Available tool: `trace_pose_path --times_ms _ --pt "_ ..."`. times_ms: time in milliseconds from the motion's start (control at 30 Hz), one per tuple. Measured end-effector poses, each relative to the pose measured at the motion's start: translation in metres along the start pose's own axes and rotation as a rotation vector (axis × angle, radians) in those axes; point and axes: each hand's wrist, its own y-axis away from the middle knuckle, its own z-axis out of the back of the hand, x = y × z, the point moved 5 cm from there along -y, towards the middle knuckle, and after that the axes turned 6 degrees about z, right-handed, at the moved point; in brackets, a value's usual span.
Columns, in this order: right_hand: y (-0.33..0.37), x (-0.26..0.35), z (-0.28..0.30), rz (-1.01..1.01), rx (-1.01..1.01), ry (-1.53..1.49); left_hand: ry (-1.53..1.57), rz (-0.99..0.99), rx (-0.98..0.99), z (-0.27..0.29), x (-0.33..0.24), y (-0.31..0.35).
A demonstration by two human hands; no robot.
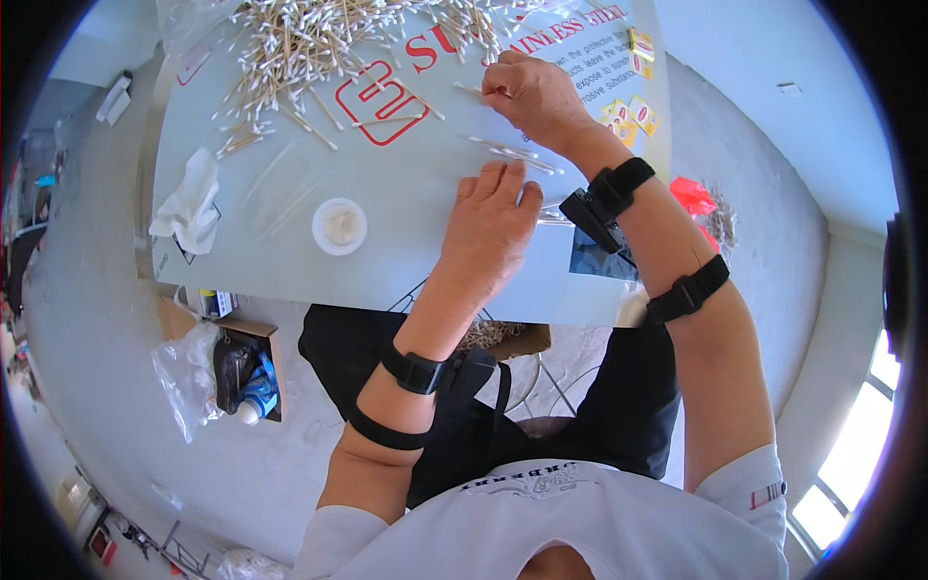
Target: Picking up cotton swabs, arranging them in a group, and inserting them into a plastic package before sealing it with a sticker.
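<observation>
My right hand (541, 101) is closed in a pinch at the upper middle of the table, and a cotton swab (468, 89) sticks out to the left of its fingertips. Below it, a few cotton swabs (527, 159) lie side by side in a loose row. My left hand (491, 222) rests palm down just under that row, its fingers stretched and apparently not gripping anything. More swabs (553, 217) lie to the right of its thumb, partly hidden. A large heap of wooden-stemmed, white-tipped cotton swabs (309, 48) spreads over the far left.
A small white round dish (340, 249) with pale contents stands left of my left hand. Crumpled tissue (193, 205) lies at the table's left edge. Yellow-and-white packets (633, 118) lie at the right. Below the table are an open box of items (246, 377) and a carton of swabs (527, 340).
</observation>
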Motion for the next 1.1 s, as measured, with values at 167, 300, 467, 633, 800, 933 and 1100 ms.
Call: trace_pose_path --times_ms 167,300,467,633,800,933,1100 --pt "-0.003 -0.003 -0.007 -0.064 0.123 0.142 0.004 0.002 0.017 0.001 -0.002 -0.002" --pt "0.013 -0.004 0.025 -0.185 0.015 -0.184 0.002 0.016 0.03 0.002 -0.001 -0.001" --pt "0.095 0.018 0.052 -0.449 -0.081 -0.68 -0.012 0.014 0.023 0.0 0.0 0.001" --pt "0.185 0.049 0.05 -0.665 0.016 -0.932 0.012 0.016 0.027 -0.001 -0.001 0.001" --pt "0.199 0.048 0.048 -0.739 -0.158 -0.986 0.014 0.026 0.047 0.0 0.002 0.0" --pt "0.183 0.033 0.044 -0.788 -0.28 -1.21 0.014 0.027 0.035 0.0 0.003 0.0" --pt "0.18 0.024 0.042 -0.792 -0.384 -1.448 0.02 0.029 0.065 -0.003 0.001 -0.001"
